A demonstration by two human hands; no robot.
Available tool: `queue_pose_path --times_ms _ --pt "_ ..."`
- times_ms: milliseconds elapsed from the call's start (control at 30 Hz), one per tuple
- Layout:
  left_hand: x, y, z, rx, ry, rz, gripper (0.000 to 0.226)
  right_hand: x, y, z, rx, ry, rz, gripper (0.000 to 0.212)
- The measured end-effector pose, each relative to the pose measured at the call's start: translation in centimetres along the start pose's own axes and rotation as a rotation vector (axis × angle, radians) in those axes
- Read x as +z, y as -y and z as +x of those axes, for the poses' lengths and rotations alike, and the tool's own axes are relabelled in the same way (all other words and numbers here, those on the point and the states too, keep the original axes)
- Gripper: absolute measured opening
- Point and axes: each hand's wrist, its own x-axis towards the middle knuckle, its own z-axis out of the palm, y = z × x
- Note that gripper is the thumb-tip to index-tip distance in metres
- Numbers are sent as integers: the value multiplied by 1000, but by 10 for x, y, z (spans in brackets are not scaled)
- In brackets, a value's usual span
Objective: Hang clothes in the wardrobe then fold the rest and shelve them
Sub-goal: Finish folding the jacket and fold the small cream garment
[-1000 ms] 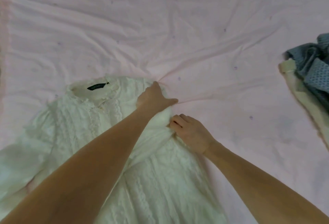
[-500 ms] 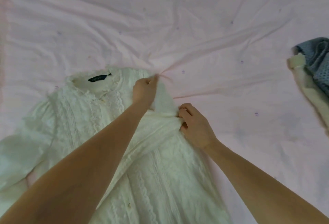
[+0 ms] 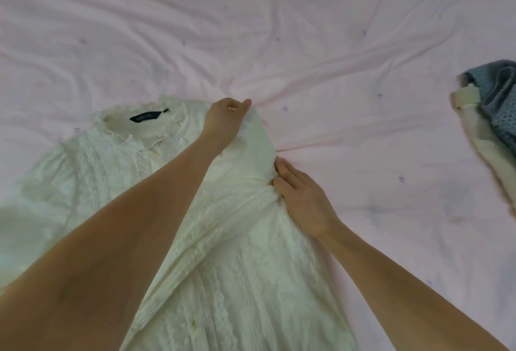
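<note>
Gripping one white blouse (image 3: 223,239): two hands, left (image 3: 223,124) pinching, right (image 3: 304,197) flat.

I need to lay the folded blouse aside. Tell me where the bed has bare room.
Bare sheet spans the whole far side beyond the white blouse, and a wide patch lies between the right hand and the grey-blue clothes pile. The near left is crowded by blouse and arms.
</note>
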Motion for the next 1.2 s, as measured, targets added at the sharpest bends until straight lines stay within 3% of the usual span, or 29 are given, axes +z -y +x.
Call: queue_pose_path --times_ms 100,200,267,333,400,500,633,667,733,767,833,933,967,1033,1100,1200 --pt "-6 13 -33 -41 -86 52 49 -1 2 -2 -46 -143 -97 26" --pt "-18 34 -56 -22 102 334 43 -6 9 -2 -153 -127 -155 30" --pt "-25 39 -55 36 155 231 47 -7 8 -1 -220 -106 -178 32" --pt "-31 37 -51 37 82 -59 45 -14 7 5 -229 -116 -199 19" --pt "-31 39 -52 13 8 -153 35 -18 5 10 -192 -119 -229 17" --pt "-38 56 -68 -57 70 98 39 -13 -3 5 -221 -79 -267 20" --pt "-71 85 -90 -16 347 450 53 -5 -3 -17 -132 -75 -221 29" --pt "-78 89 -96 -5 367 426 52 -3 4 -22 -56 -44 -196 32" --pt "-84 95 -102 -34 255 173 46 3 18 -25 87 19 -215 38" --pt "-86 96 -104 -84 180 14 40 6 27 -27 135 59 -272 41" --pt "-87 90 -107 -209 184 -162 34 7 52 -27 310 55 -295 41" --pt "-93 90 -115 -260 366 131 56 12 105 -26 657 -282 75 21" --pt "-98 92 -118 -243 400 233 64 14 127 -25 848 -356 344 19" --pt "-111 103 -123 -255 468 239 69 27 167 -21 1183 -326 998 27" --pt "-119 111 -126 -277 485 97 60 36 188 -16 1304 -324 1284 34" --pt "-121 108 -138 -225 477 -65 49 38 195 -10 1290 -387 1418 20"
